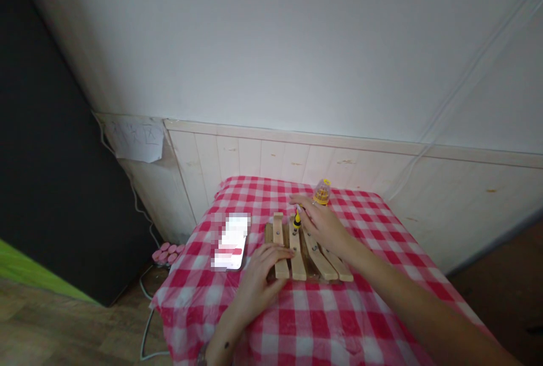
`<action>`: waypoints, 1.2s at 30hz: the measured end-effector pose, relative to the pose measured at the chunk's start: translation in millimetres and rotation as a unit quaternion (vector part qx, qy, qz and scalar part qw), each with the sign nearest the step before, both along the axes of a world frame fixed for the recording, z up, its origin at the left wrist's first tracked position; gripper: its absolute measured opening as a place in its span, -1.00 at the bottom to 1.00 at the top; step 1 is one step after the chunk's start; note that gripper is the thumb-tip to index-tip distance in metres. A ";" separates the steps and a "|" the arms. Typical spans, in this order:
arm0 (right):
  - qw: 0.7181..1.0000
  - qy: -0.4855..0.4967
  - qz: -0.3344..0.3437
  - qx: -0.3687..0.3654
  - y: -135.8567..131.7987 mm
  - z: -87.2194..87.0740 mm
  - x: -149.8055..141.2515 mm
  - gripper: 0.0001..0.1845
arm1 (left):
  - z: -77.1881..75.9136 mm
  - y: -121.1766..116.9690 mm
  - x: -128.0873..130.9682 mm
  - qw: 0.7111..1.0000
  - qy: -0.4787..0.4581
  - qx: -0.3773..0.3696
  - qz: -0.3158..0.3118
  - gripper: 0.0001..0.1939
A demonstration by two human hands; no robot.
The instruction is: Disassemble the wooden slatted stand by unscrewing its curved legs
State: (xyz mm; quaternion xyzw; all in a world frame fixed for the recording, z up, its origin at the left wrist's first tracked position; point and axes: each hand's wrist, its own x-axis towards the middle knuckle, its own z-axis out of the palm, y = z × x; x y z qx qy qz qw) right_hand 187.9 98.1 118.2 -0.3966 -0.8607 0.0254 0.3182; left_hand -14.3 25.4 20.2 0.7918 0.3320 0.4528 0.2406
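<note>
Several pale wooden slats point(298, 267) with dark screws in them lie side by side on a flat brown wooden base on the table. My right hand point(322, 222) is closed round a small yellow-and-black screwdriver point(297, 221), which stands nearly upright with its lower end at the second slat from the left. My left hand point(262, 270) grips the near part of the left slats, its fingers across the top and its thumb along the near side. My right hand partly covers the upper ends of the slats on the right.
A clear, yellow-based plastic case point(323, 192) stands behind my right hand. To the left lies a phone point(233, 241) with a lit screen. The red-and-white checked tablecloth point(331, 326) reaches the white wall point(297, 60). Pink round objects point(167, 254) and a cable point(146, 332) are on the left.
</note>
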 end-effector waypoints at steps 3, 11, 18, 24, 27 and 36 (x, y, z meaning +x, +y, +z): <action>1.000 0.008 -0.026 -0.005 -2.8 0.8 -2.5 -0.69 | -0.2 0.5 0.1 1.000 0.000 0.005 0.000 -0.56; 1.000 0.012 -0.022 -0.008 -1.5 15.9 -2.0 -0.68 | 0.3 -0.3 0.1 1.000 -0.001 0.006 0.000 -0.59; 0.997 -0.066 0.045 0.014 3.4 18.9 7.2 -0.58 | 0.8 -0.7 0.1 1.000 -0.001 -0.004 0.002 -0.57; 0.999 -0.023 0.040 0.005 2.1 13.7 9.1 -0.65 | 1.1 -0.3 0.2 1.000 -0.004 -0.006 -0.001 -0.56; 1.000 0.026 0.017 -0.001 1.6 8.2 5.8 -0.76 | 2.1 -0.6 0.5 1.000 -0.006 0.001 -0.003 -0.58; 0.998 0.041 0.039 -0.012 6.8 0.0 4.4 -0.58 | 3.4 -2.2 -0.6 1.000 -0.007 -0.026 -0.013 -0.56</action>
